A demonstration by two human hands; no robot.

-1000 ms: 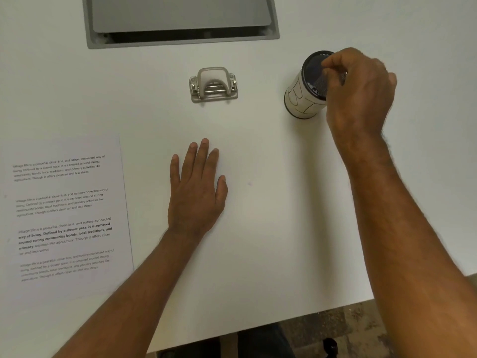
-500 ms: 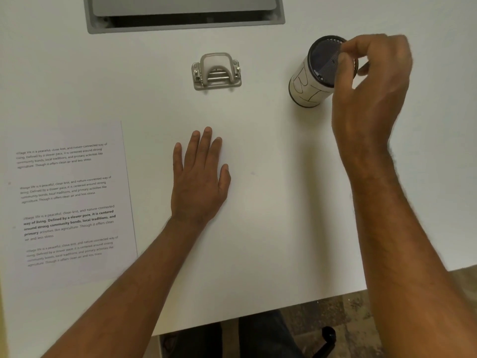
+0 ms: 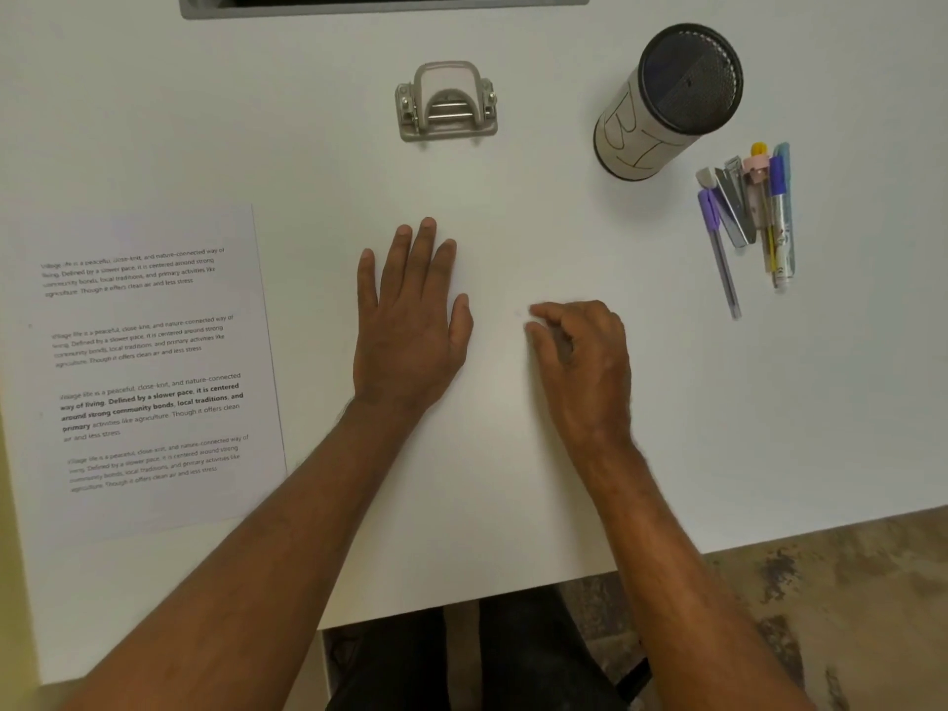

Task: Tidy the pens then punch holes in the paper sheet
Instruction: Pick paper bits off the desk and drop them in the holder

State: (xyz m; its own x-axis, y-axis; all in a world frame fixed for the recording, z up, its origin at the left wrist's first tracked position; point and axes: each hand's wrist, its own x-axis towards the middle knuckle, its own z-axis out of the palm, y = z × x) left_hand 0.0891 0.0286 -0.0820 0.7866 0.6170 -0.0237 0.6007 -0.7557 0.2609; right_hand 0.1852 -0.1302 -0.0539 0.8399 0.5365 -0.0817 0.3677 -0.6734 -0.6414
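Several pens (image 3: 749, 218) lie in a loose bundle on the white table, right of the cylindrical pen holder (image 3: 667, 102), which stands with a dark mesh inside and no pens visible in it. A grey hole punch (image 3: 446, 102) sits at the upper middle. The printed paper sheet (image 3: 149, 366) lies flat at the left. My left hand (image 3: 410, 325) rests flat on the table, fingers straight. My right hand (image 3: 585, 361) rests beside it with fingers loosely curled, holding nothing.
A grey recessed panel (image 3: 384, 7) runs along the table's far edge. The table's front edge (image 3: 461, 602) is near my body, with my dark-clothed legs and a worn floor (image 3: 821, 597) below.
My right hand left the pen holder's rim and came down to the table beside my left hand. The pens at the right are now uncovered. My left hand stayed put.
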